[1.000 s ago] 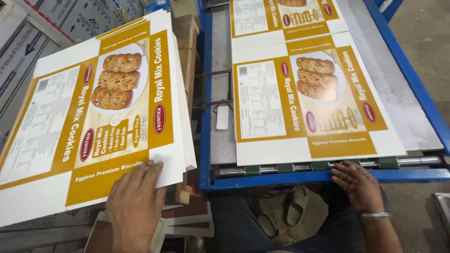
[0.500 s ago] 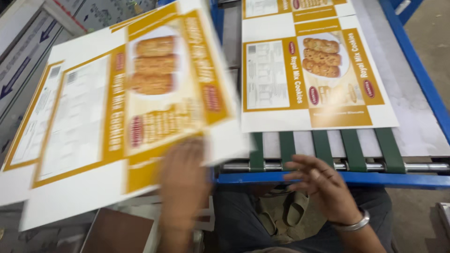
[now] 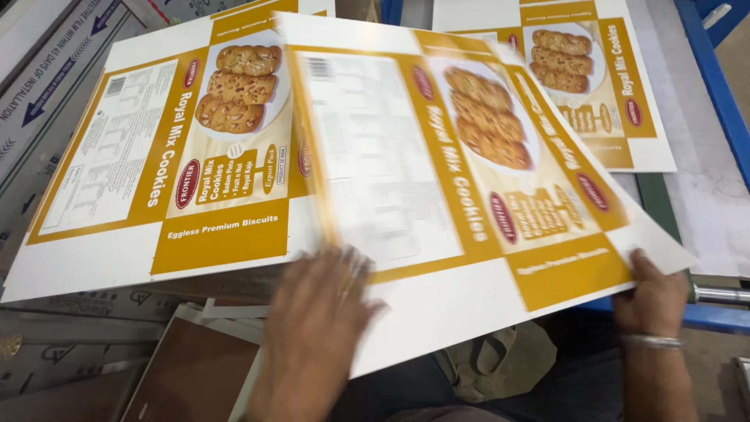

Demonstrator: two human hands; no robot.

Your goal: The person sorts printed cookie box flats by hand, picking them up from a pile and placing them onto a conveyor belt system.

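Head view, packing line: my left hand (image 3: 316,336) lies flat on near edge of printed carton sheet (image 3: 437,195), fingers spread, blurred. Right hand (image 3: 660,293) pinches sheet's right corner, fingers closed on it. Sheet hangs tilted between stack (image 3: 164,172) at left and blue conveyor (image 3: 723,101), where another sheet (image 3: 594,78) lies. To do it well, I judge: keep both edges supported, avoid creasing, square sheet over stack before letting go.
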